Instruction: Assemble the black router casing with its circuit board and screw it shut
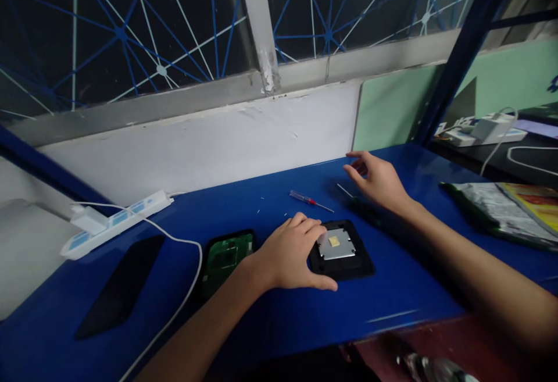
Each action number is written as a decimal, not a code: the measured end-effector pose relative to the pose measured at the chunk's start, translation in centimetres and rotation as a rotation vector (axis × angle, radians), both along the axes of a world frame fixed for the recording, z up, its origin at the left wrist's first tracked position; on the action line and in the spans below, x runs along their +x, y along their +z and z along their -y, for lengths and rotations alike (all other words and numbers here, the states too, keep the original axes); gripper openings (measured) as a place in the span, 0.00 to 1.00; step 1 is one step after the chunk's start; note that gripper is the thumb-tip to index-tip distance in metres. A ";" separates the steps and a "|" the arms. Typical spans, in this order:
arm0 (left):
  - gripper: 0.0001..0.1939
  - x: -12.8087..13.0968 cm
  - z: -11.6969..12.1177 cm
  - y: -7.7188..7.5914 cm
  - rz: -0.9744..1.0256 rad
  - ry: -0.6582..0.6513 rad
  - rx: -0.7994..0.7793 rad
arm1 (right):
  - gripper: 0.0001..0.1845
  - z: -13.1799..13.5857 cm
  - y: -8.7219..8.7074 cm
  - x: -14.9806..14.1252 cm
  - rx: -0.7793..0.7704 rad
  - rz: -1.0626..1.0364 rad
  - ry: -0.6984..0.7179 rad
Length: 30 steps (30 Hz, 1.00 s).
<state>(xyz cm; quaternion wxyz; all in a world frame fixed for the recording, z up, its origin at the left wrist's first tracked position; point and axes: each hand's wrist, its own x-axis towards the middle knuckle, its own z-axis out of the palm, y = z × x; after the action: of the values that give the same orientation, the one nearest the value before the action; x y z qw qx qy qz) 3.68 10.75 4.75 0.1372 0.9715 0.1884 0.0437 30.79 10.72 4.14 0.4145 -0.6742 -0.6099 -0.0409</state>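
My left hand (292, 251) lies at the left edge of a square black housing (366, 266), fingers and thumb spread, fingertips on or just over its edge. A silver metal plate (349, 246) with a small yellowish pad (333, 242) sits in the housing. My right hand (381, 181) hovers above the back of the table, fingers loosely curved and apart, with nothing in it. Below it lies a dark-handled screwdriver (366, 210), its thin shaft pointing back left. Another screwdriver with a clear and red handle (302, 197) lies behind the housing.
A green circuit board in a dark case (226, 257) lies left of my left hand, partly hidden by my forearm. Farther left are a flat black panel (122, 289), a white power strip (126, 219) and its cable (192, 283). A silvery packet (488, 207) lies at right on the blue table (314, 318).
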 end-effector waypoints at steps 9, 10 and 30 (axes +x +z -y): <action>0.48 3.2 0.7 0.0 -0.018 -0.010 0.054 | 0.19 -0.1 -0.1 0.4 0.016 0.011 -0.015; 0.49 3.4 0.7 -0.1 -0.017 -0.008 0.060 | 0.19 -0.1 -0.1 0.4 0.016 0.017 -0.015; 0.58 -10.9 -2.9 3.8 -0.313 0.487 -0.075 | 0.17 0.4 0.2 -0.5 -0.016 0.125 0.004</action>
<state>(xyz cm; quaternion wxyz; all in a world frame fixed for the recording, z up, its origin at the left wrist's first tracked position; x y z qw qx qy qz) -7.17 13.68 8.55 0.1277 0.8869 0.4363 -0.0819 30.34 10.36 4.35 0.3700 -0.6724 -0.6364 -0.0771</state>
